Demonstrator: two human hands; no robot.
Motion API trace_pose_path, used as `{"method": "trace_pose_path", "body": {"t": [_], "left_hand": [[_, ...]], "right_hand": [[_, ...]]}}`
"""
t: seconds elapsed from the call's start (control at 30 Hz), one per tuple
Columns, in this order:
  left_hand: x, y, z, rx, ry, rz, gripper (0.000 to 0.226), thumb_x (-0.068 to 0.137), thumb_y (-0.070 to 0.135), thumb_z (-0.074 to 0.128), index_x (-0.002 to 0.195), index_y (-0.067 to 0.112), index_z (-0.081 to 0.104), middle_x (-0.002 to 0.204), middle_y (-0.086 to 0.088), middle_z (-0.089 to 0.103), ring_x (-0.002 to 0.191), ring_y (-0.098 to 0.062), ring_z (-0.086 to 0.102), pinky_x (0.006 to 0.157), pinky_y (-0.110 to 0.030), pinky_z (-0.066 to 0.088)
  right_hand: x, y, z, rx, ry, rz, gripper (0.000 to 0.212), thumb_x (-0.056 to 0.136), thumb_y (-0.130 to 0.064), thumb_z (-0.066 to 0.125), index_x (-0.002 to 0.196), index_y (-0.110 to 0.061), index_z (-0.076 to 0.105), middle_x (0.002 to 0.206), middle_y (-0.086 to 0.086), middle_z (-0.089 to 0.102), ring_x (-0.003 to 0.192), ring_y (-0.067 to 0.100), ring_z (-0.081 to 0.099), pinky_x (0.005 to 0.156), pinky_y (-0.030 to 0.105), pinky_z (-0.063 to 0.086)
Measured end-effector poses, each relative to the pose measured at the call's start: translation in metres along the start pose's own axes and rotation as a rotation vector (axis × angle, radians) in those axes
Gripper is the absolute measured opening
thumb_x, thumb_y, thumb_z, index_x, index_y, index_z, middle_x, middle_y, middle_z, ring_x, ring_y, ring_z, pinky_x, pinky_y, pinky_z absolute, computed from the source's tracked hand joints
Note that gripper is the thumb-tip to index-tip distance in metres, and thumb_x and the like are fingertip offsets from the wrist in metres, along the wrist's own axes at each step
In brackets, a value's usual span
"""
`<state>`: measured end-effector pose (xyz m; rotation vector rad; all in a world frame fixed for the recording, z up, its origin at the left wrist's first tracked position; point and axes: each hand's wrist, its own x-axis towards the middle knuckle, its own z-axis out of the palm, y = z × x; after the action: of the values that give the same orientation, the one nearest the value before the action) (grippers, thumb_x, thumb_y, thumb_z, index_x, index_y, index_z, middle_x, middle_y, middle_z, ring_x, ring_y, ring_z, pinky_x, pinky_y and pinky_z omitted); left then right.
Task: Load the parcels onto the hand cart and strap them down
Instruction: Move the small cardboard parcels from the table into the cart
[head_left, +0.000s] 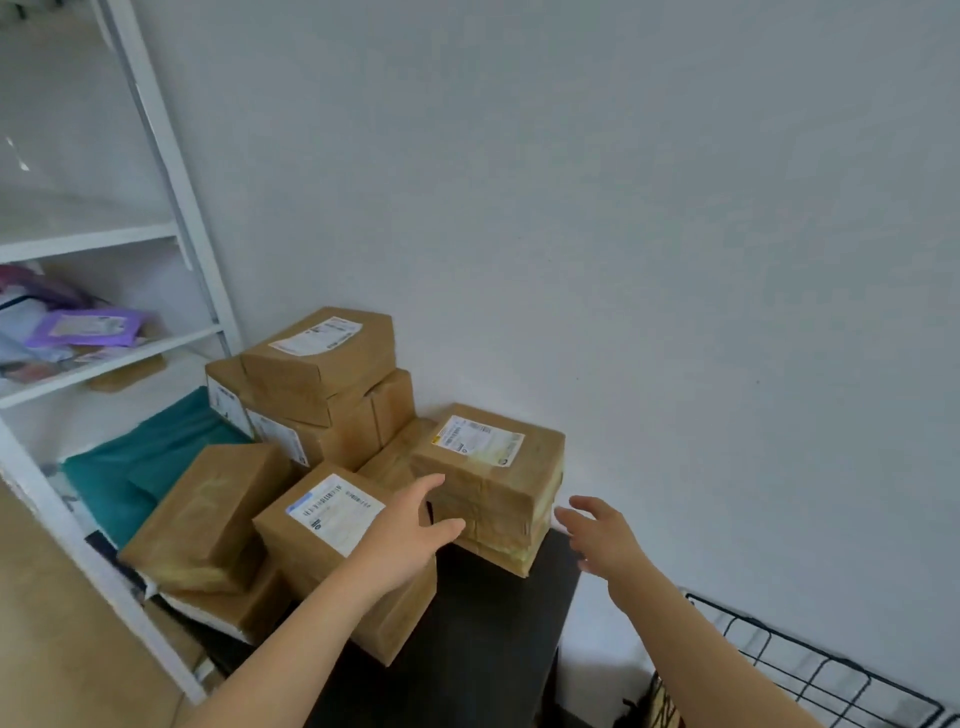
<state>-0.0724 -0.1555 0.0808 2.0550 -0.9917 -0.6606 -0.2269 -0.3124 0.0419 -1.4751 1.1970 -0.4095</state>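
Several brown paper-wrapped parcels are piled on a black table against the white wall. The nearest right-hand parcel carries a white and yellow label and sits at the table's far right corner. My left hand reaches toward its left face with fingers spread, close to it or just touching. My right hand hovers open just to the parcel's right, apart from it. Under my left wrist lies a labelled parcel. A taller stack stands behind. The hand cart cannot be made out for certain.
A white shelving unit stands at the left, holding purple mailers and a teal bag. A black wire frame shows at the bottom right. The floor at lower left is tan.
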Motion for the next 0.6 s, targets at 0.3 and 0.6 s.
{"method": "trace_pose_path", "body": {"t": [0.3,0.6], "left_hand": [[0.081,0.008,0.017,-0.16,0.057,-0.132,0.058,0.09,0.024,0.06,0.142,0.025,0.034,0.149,0.001,0.035,0.137,-0.017,0.034,0.107,-0.033,0.031],[0.108,0.002,0.022,-0.323,0.116,-0.197,0.059,0.09,0.022,0.061,0.142,0.021,0.034,0.143,0.003,0.04,0.121,-0.012,0.044,0.091,-0.025,0.035]], "right_hand": [[0.074,0.001,0.021,0.291,-0.24,0.362,0.084,0.074,-0.062,0.067,0.14,-0.022,0.033,0.141,0.014,0.041,0.123,0.036,0.046,0.095,0.051,0.044],[0.099,-0.004,0.032,0.37,-0.227,0.415,0.068,0.079,-0.049,0.068,0.131,-0.017,0.039,0.125,0.015,0.052,0.109,0.033,0.055,0.081,0.043,0.046]]}}
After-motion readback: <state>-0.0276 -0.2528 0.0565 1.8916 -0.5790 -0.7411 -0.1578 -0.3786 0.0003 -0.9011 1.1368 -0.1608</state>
